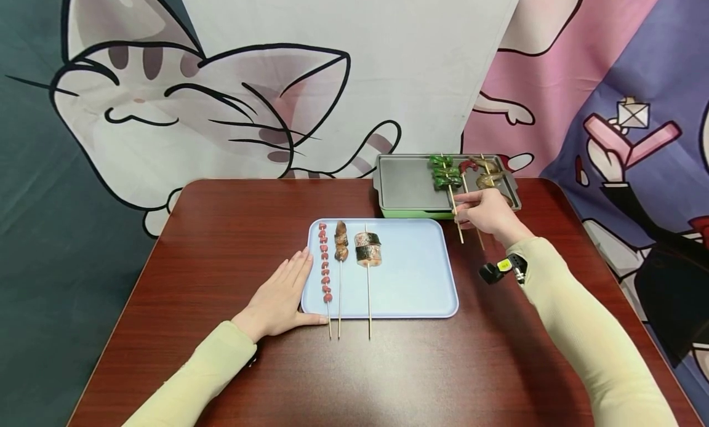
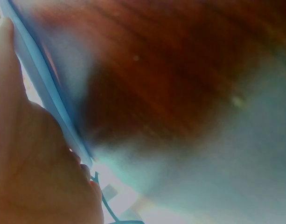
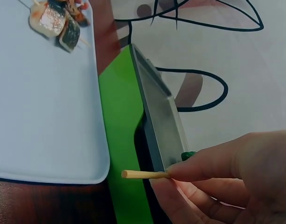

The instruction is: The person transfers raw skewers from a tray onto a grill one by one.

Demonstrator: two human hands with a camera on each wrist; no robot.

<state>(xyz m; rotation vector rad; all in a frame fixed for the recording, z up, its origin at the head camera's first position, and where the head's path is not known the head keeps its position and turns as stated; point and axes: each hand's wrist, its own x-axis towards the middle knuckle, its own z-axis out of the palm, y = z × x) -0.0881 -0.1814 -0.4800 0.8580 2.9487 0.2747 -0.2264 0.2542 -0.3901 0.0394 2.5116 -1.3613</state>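
Observation:
My right hand (image 1: 490, 215) pinches the wooden stick (image 3: 145, 174) of a green pepper skewer (image 1: 443, 171) between thumb and fingers. The green pieces are at or just above the grey grill pan (image 1: 407, 181); whether they touch it I cannot tell. Beside them are a skewer with a red piece (image 1: 468, 166) and a skewer of brownish-olive pieces (image 1: 487, 179). My left hand (image 1: 282, 298) rests with straight fingers along the left edge of the pale blue tray (image 1: 415, 279). The tray holds a skewer of small red pieces (image 1: 324, 264), a brown meat skewer (image 1: 341, 242) and a thick skewer with dark bands (image 1: 368, 250).
The grill pan has a green side (image 3: 119, 107) and stands at the table's back right, close behind the tray. A reddish-brown table (image 1: 232, 230) carries both. Cloth with a cartoon cat (image 1: 138, 107) hangs behind the back edge. Skewer sticks overhang the tray's front edge.

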